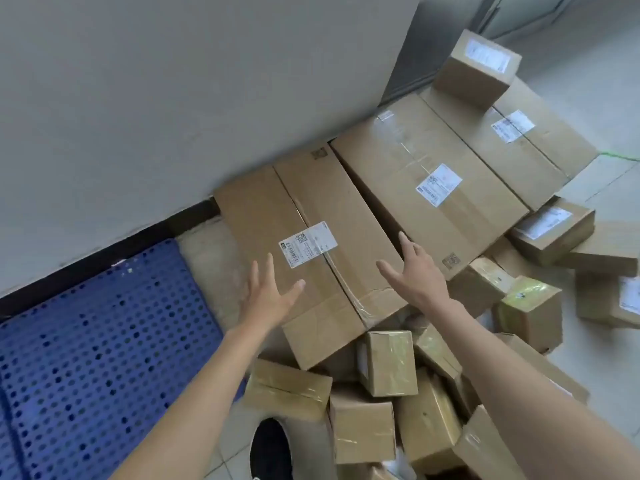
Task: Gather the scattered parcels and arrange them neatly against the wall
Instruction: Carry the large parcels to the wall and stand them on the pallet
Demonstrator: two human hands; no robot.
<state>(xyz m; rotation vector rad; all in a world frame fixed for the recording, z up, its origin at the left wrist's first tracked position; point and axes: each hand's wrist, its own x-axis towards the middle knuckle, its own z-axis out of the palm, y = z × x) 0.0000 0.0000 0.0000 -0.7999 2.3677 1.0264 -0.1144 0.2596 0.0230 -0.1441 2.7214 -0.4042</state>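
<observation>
Three long flat cardboard parcels lie side by side with one end at the grey wall [173, 98]: the nearest parcel [311, 209], a middle parcel [415, 157] and a far parcel [540, 147]. A small box [474, 71] sits on the far parcel. My left hand [270, 296] hovers with fingers spread over the nearest parcel's left side. My right hand [415, 275] is open over its right edge. Neither hand holds anything. Several small taped boxes [388, 362] lie jumbled on the floor below my arms.
A blue perforated plastic pallet [86, 341] lies on the floor at the left against the wall. More small boxes [550, 233] are scattered at the right. My black shoe [270, 448] shows at the bottom. A door frame [415, 64] stands past the wall's end.
</observation>
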